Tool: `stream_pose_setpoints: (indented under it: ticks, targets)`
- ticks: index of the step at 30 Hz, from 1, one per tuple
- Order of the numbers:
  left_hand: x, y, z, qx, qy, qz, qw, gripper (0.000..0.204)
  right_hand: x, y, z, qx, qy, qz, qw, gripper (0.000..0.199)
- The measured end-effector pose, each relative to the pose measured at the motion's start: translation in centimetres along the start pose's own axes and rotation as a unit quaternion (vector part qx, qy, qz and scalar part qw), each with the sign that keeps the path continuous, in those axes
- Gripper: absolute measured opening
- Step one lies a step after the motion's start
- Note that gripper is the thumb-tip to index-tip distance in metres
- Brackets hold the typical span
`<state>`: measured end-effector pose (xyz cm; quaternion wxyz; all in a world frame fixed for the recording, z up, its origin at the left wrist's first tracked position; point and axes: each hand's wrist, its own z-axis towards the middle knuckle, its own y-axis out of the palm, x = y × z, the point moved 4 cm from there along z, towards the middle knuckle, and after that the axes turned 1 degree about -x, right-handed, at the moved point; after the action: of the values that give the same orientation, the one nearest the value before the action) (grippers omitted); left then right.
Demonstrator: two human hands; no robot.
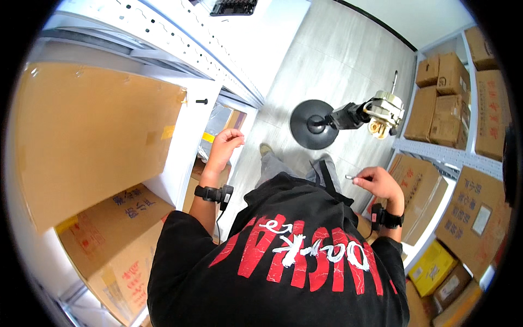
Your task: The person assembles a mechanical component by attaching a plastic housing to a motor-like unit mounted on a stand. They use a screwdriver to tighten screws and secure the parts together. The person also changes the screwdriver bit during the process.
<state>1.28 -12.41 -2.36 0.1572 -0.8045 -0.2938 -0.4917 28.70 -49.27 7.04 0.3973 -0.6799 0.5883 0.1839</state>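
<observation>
My right hand (379,183) is closed, thumb and fingers pinching a small metallic piece (349,176) with a dark end. Raised on the other side, my left hand (225,148) has its thumb and fingertips drawn together; whatever may be between them is too small to make out. Beyond my hands, a stand on a round black base (314,124) carries a black joint and an exposed cream-coloured motor (385,111) with a thin metal shaft. Neither hand touches it. A black bolt (201,101) is on the white shelf edge near my left hand.
White metal shelving with a large cardboard box (98,136) rises close on my left. More cardboard boxes (449,117) fill the right shelves, with a yellow box (432,268) lower down. A white tabletop (267,43) holds a dark object (234,6). Grey flooring (332,60) lies between.
</observation>
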Motion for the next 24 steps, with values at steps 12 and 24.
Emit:
stream_pose_setpoints:
  ticks: [12,24]
  targets:
    - [2.9,10.3,-6.0,0.197,0.060,-0.043,0.978,0.012,9.5,-8.0,-2.7,0.017,-0.082,-0.041,0.996,0.026]
    - [-10.0,2.7,-7.5,0.167,-0.027,0.005,0.986,0.011,7.6,-4.8,1.8,0.000,-0.053,0.008,0.999,0.029]
